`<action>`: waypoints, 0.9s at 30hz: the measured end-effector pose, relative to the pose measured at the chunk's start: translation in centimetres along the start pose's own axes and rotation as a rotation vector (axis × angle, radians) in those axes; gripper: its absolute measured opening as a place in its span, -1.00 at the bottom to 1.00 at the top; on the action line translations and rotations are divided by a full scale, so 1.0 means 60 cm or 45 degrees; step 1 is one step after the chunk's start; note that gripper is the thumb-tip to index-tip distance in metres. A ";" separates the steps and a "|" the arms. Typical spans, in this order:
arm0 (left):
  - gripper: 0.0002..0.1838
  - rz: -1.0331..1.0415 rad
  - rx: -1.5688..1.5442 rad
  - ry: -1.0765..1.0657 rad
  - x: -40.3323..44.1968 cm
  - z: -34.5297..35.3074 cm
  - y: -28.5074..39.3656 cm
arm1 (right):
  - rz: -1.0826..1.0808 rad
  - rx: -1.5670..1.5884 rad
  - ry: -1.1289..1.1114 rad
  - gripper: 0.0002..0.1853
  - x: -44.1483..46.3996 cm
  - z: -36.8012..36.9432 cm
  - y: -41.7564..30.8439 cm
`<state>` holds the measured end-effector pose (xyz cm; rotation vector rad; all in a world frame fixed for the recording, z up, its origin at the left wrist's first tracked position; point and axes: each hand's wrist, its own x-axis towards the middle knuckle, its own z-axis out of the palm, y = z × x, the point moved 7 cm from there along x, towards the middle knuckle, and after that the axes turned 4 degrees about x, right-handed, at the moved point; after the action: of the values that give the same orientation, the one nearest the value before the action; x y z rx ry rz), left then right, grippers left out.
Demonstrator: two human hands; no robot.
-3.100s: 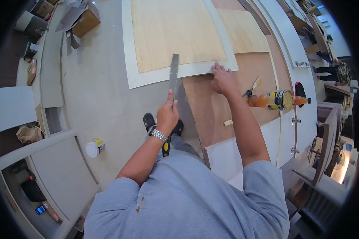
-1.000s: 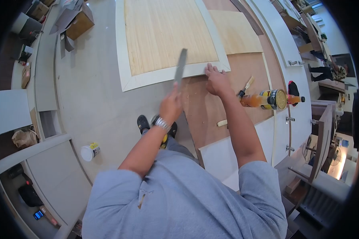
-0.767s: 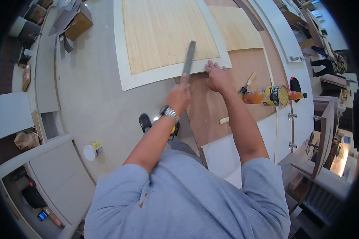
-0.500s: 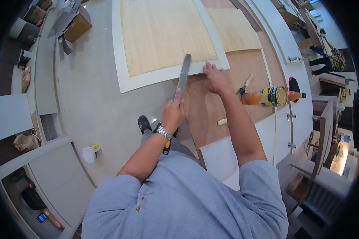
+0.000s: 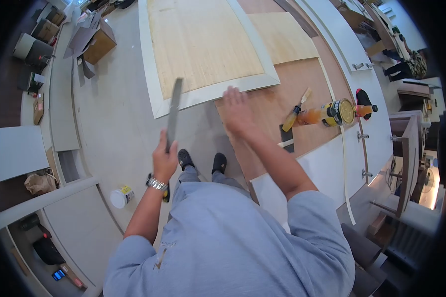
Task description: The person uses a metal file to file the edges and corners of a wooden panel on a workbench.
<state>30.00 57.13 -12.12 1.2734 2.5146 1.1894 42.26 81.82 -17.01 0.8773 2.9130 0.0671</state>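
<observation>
My left hand (image 5: 165, 161) is closed around a long flat metal file (image 5: 174, 109). The blade points up and away, its tip by the lower left part of a white-framed wooden panel (image 5: 203, 44); contact cannot be made out. Below my wrist shows a bit of the black and yellow handle. My right hand (image 5: 237, 111), slightly blurred, holds nothing; its fingers are stretched out at the panel's near edge, over a brown board (image 5: 302, 84). To its right lie a brush (image 5: 305, 96) and a yellow-handled tool (image 5: 291, 119).
An orange bottle (image 5: 309, 116), a round can (image 5: 346, 111) and another bottle (image 5: 365, 110) stand at the right. A white tub (image 5: 120, 197) is on the floor at the left, a cardboard box (image 5: 100, 45) farther back. Another person (image 5: 406, 67) is at the far right.
My left hand has moved left with the file, away from the middle of the panel's near edge. My right hand has slid left along that edge, uncovering the yellow-handled tool.
</observation>
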 end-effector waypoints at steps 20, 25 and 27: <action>-0.37 -0.787 -0.381 0.172 -0.200 -0.191 -0.179 | -0.194 0.312 0.095 -0.13 0.018 -0.032 -0.257; -0.38 -0.693 -0.398 0.087 -0.123 -0.231 -0.221 | -0.691 0.457 -0.059 -0.22 0.000 -0.032 -0.432; -0.41 -0.658 -0.356 0.026 -0.103 -0.257 -0.241 | -0.891 0.657 -0.009 -0.36 -0.018 -0.031 -0.469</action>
<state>18.58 38.31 -12.68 0.5049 2.3606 1.3477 27.55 57.75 -17.05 -0.1608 3.0802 -0.7515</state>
